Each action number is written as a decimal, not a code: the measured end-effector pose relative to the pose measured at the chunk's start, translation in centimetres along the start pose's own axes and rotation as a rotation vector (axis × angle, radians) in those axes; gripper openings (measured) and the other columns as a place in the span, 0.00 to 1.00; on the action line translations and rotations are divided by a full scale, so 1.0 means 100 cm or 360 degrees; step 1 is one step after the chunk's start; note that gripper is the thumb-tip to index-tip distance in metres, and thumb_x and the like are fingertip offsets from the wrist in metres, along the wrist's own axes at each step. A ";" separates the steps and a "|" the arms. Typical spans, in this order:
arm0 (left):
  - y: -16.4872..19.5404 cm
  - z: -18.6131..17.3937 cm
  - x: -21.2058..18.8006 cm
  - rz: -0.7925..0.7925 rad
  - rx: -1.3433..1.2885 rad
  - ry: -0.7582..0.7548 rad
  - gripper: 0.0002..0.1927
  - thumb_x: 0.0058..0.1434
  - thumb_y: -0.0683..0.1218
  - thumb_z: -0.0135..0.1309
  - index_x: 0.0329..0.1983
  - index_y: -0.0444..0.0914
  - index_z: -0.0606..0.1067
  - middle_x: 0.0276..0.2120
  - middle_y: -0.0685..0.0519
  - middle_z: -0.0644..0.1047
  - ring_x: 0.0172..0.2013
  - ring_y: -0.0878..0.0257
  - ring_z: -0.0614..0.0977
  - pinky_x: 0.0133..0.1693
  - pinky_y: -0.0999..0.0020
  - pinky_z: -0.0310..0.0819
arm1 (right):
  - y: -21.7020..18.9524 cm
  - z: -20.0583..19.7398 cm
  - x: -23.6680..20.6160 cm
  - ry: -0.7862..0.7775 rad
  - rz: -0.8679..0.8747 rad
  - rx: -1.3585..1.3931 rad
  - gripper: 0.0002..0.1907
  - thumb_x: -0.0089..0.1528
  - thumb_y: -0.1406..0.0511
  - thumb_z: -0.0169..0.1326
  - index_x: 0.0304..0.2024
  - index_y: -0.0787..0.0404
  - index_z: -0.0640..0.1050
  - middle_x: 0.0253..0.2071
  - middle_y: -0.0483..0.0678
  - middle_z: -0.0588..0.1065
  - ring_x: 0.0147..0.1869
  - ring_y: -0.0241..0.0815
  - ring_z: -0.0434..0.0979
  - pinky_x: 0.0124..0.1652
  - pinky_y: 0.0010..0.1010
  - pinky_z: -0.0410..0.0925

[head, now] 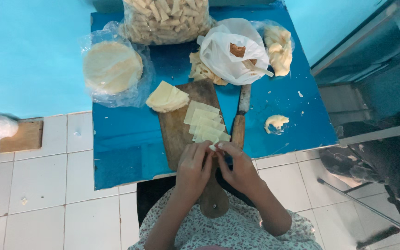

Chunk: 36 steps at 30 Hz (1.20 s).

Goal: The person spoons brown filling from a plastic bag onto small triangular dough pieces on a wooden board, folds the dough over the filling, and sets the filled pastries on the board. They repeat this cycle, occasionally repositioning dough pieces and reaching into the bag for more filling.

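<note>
My left hand [193,167] and my right hand [239,166] meet at the near end of a wooden cutting board [176,134]. Both sets of fingers pinch one small pale dough wrapper piece [214,147] between them. Just beyond my fingers lies an overlapping row of cut wrapper strips [205,122] on the board. A stack of quarter-cut wrappers [165,97] rests at the board's far left corner. A wooden-handled knife [240,119] lies right of the board.
On the blue table [121,139] are a bag of round wrappers [112,67], a big bag of rolled pieces [166,19], a white bag with brown filling and a spoon [235,51], another bag of pale pieces [278,48] and a dough lump [275,122]. White tiled floor lies at left.
</note>
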<state>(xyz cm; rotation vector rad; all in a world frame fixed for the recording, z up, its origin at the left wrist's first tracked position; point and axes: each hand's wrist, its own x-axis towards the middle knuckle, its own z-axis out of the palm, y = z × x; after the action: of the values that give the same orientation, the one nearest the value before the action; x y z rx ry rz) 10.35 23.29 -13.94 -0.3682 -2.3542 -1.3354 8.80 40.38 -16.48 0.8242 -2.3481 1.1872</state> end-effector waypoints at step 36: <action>-0.004 -0.002 0.005 0.0029 0.0024 -0.0101 0.07 0.58 0.35 0.57 0.39 0.33 0.77 0.38 0.45 0.74 0.43 0.47 0.77 0.44 0.53 0.73 | 0.016 -0.037 0.049 -0.0586 0.0231 0.0291 0.29 0.59 0.76 0.61 0.59 0.62 0.64 0.41 0.51 0.80 0.47 0.47 0.86 0.44 0.36 0.77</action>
<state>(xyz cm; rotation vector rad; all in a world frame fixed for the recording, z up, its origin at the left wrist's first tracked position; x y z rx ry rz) 9.83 22.95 -13.91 -0.4322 -2.4052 -1.3152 4.35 42.52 -12.55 1.0229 -2.6588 1.4309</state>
